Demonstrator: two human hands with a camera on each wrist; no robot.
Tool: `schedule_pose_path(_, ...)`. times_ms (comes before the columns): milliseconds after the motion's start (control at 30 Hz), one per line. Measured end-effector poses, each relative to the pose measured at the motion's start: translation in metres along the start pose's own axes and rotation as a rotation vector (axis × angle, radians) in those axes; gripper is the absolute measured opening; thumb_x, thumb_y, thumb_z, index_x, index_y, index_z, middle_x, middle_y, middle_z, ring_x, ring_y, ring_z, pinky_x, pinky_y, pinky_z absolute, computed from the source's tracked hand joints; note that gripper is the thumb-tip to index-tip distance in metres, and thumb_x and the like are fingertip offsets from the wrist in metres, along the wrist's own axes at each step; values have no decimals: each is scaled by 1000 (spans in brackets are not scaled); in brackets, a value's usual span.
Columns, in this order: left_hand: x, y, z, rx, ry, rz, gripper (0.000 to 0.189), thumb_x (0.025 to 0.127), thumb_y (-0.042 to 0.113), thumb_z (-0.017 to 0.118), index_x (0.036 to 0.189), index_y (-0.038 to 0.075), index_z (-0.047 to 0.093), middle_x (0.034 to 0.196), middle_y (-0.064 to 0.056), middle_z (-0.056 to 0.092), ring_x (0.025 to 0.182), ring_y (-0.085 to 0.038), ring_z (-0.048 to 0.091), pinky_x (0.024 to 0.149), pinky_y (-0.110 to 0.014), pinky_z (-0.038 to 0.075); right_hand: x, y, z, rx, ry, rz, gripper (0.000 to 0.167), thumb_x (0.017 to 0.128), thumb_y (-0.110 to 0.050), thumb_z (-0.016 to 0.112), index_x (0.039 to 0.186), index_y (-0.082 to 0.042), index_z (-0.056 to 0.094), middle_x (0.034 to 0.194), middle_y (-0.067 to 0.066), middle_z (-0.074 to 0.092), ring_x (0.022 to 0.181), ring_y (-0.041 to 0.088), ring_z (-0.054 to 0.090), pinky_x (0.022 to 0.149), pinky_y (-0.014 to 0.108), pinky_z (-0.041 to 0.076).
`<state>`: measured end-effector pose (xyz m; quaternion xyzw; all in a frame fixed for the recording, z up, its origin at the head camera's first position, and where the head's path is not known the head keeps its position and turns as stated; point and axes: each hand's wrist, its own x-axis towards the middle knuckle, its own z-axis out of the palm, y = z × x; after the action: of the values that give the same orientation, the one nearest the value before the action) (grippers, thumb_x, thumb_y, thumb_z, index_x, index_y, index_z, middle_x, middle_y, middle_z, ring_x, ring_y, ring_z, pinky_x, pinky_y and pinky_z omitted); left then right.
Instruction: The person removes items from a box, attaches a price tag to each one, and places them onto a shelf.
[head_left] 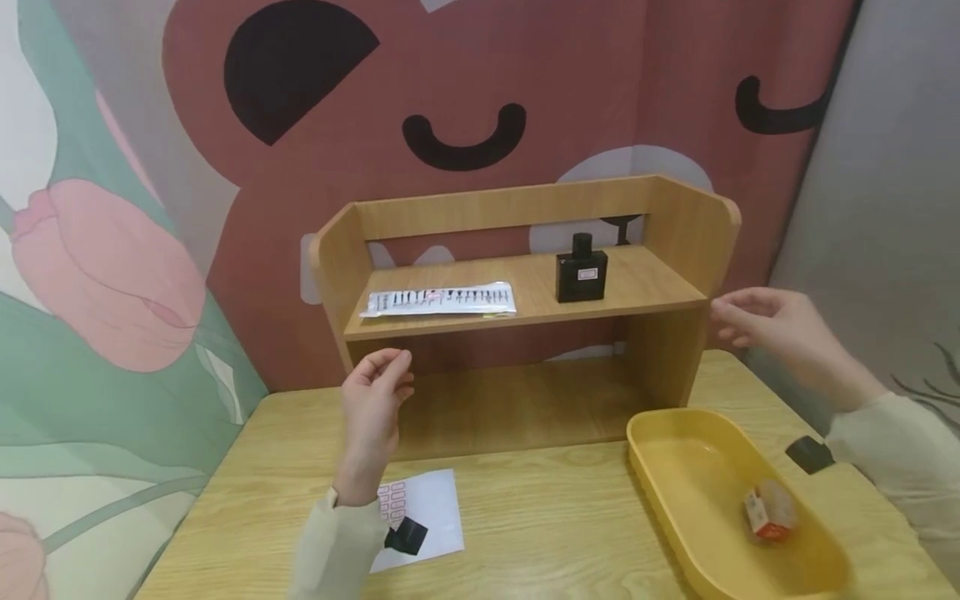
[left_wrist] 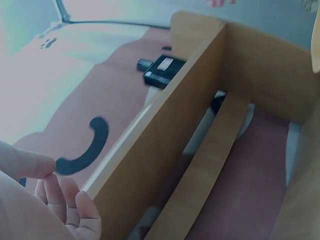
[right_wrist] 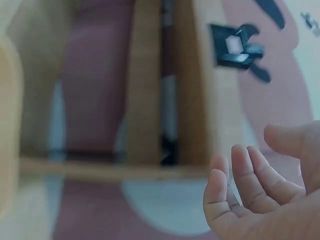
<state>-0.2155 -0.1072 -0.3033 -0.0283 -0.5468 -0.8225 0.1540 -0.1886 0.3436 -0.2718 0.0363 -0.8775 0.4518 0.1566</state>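
1. The wooden shelf (head_left: 690, 233) is the thing nearest both hands; any adjustment to it seems best made with both side panels supported evenly, so its load stays level.
2. The black bottle (head_left: 581, 278) stands upright on the shelf's upper level, right of its middle, with a small label (head_left: 588, 274) facing front. It looks narrow-based; a hold low on its body would probably tip it less than a tug on the cap.
3. The silvery packet (head_left: 440, 299) lies flat along the shelf's front edge, on the upper level's left part. Its slick wrapper may slide, so a light touch from above would suit it.
4. The left hand (head_left: 377, 400), before the shelf's left end, has an empty grip, thumb and fingers lightly together.
5. The right hand (head_left: 780, 321), at the shelf's right end, also has an empty grip, thumb apart from loosely bent fingers; whether it touches the wood I cannot tell.
6. On the table (head_left: 540, 517), the yellow tray (head_left: 693, 454) sits in front of the shelf's right end, holding a small box (head_left: 771, 515); a sheet of paper (head_left: 441, 518) lies before its left end. Forearms should clear both.
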Motion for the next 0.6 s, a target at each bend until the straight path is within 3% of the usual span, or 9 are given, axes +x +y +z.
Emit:
schedule_pose_path(200, -6, -14, 23, -9, -74, -20, 19, 87, -3, 66, 76, 13, 63, 69, 3, 58, 61, -9, 57, 54, -19, 47, -30, 57, -5, 29, -45, 88, 50, 98, -32, 55, 126, 9, 47, 92, -23, 61, 81, 2, 63, 68, 20, 53)
schedule_pose_path(433, -12, -38, 44, 36, -146, -77, 15, 85, 0, 68, 78, 11, 62, 72, 2, 60, 63, -10, 58, 57, -22, 48, -52, 111, 3, 2, -172, 219, 61, 99, -33, 53, 131, 18, 42, 121, 21, 59, 86, 4, 65, 73, 18, 52)
schedule_pose_path(500, -14, -44, 48, 59, -172, -101, 13, 85, 1, 69, 80, 11, 63, 74, 2, 61, 64, -11, 58, 59, -23, 48, -55, 126, 7, 42, -197, 231, 59, 99, -28, 54, 131, 20, 41, 124, 23, 57, 88, 4, 65, 76, 21, 53)
schedule_pose_path(600, -15, -52, 51, 77, -215, -124, 11, 86, 3, 68, 81, 11, 63, 77, 3, 62, 67, -12, 59, 62, -25, 48, -57, 146, 10, 225, -257, 214, 39, 100, -16, 53, 128, 11, 52, 116, 7, 64, 91, 4, 65, 80, 24, 54)
